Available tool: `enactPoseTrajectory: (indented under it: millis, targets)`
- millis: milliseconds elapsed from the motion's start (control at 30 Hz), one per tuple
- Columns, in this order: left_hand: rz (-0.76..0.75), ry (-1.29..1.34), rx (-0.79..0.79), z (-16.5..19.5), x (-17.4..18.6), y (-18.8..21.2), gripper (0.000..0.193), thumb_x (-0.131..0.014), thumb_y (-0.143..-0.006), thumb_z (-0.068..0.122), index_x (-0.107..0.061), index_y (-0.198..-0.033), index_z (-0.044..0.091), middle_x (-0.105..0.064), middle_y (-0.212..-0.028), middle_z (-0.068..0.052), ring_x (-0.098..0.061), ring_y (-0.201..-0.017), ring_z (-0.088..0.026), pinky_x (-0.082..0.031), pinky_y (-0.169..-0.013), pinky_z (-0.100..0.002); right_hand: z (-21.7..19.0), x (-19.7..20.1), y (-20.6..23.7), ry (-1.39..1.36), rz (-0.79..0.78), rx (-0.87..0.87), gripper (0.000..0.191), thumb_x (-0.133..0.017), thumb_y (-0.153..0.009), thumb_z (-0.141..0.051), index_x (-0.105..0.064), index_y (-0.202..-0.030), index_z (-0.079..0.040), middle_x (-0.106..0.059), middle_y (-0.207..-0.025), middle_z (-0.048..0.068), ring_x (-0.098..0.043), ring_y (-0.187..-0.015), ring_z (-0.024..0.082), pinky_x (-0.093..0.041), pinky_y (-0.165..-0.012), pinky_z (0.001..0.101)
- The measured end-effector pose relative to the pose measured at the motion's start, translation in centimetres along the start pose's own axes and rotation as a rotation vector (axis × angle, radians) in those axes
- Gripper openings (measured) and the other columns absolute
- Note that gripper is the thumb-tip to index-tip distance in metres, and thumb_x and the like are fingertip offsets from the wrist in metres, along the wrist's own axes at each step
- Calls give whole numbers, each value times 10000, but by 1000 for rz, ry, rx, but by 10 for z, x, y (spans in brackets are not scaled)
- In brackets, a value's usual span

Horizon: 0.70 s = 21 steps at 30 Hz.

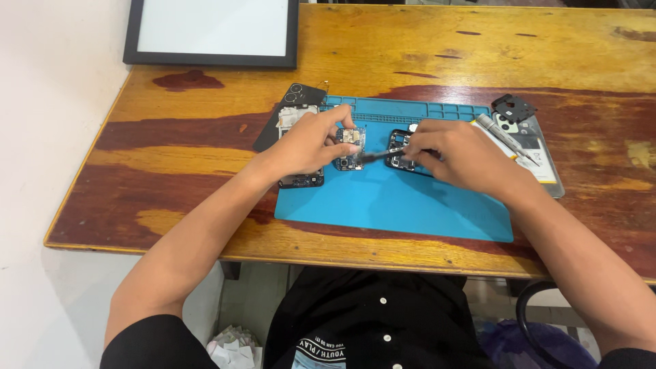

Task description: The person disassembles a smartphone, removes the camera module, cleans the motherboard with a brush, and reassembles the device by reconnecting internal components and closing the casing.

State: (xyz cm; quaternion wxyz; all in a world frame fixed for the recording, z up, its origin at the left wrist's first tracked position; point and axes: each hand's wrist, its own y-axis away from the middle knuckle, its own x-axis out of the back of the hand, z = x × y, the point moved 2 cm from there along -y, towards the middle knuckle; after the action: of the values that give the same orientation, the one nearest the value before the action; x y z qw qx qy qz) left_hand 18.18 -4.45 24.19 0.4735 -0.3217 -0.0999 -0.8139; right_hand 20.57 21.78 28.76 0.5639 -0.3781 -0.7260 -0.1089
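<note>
My left hand (pixel 309 142) pinches a small blue circuit board (pixel 351 145) that rests on the blue work mat (pixel 383 205). In my right hand (pixel 459 156) is a thin dark tool (pixel 380 154), probably tweezers, whose tip points left onto that board. A second dark circuit board (pixel 399 152) lies just right of the first, partly hidden under my right fingers. Under my left hand lies a phone frame (pixel 301 179), only its ends showing.
A black phone back cover (pixel 301 96) lies at the mat's far-left corner. Right of the mat sit an opened phone (pixel 540 157), a screwdriver (pixel 502 135) across it, and a black plastic part (pixel 514 107). A black-framed white board (pixel 212 34) stands at the wooden table's back left.
</note>
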Motion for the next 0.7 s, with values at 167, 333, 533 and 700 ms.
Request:
enactPoseTrajectory:
  millis: [167, 333, 533, 700]
  targets:
    - [22, -24, -23, 2, 0, 3, 350, -762, -941, 241, -520, -1122, 65, -667, -704, -84, -705, -681, -178, -498, -594, -328, 5, 1, -1, -48, -6, 12, 83, -761, -818, -58, -775, -900, -63, -741, -916, 61, -725, -793, 281, -572, -687, 393]
    - [8, -27, -5, 5, -2, 1, 339, -756, -946, 243, -529, -1130, 71, -658, -703, -102, -716, -701, -177, -517, -611, -329, 10, 7, 2, 15, 113, -17, 80, -747, -871, -37, -764, -949, -41, -732, -952, 85, -717, -806, 293, -570, -693, 395]
    - [6, -27, -17, 7, -3, 2, 352, -771, -931, 218, -523, -1123, 61, -679, -733, -105, -724, -730, -186, -516, -637, -345, 7, 0, 3, -52, 85, 21, 96, -746, -837, -17, -761, -930, -35, -736, -938, 85, -725, -829, 292, -572, -720, 393]
    - [-1, 23, -22, 9, -5, 3, 356, -772, -930, 209, -516, -1125, 59, -700, -781, -85, -716, -752, -197, -528, -664, -342, 7, 4, 4, -132, 52, 69, 91, -752, -830, -25, -765, -917, -45, -732, -907, 82, -725, -813, 284, -570, -715, 382]
